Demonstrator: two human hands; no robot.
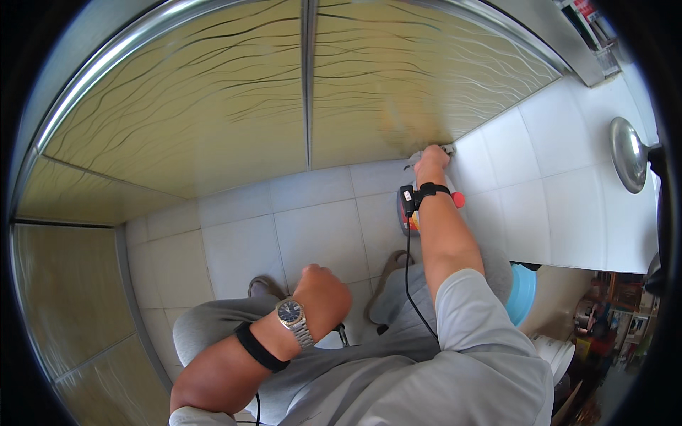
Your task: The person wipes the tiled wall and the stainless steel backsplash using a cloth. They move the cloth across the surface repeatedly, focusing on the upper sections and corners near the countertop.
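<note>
My right hand (432,158) reaches down to the foot of the patterned cabinet door (373,96), at the corner by the white tiled wall. It is closed on a crumpled grey thing (450,150), probably a cloth, that shows on both sides of the fist. Below that forearm, partly hidden, a plastic jug (403,223) with a red cap (457,200) and a coloured label stands on the floor. My left hand (322,293) is curled into a fist over my lap, its fingers turned under; no held thing shows. A steel watch (290,313) sits on its wrist.
Grey floor tiles (319,229) lie between my feet and the cabinet. A metal ladle-like bowl (626,154) juts in at right. A light blue basin (522,293) and a white bucket (554,354) stand beside me. A black cable (409,277) hangs from my right wrist strap.
</note>
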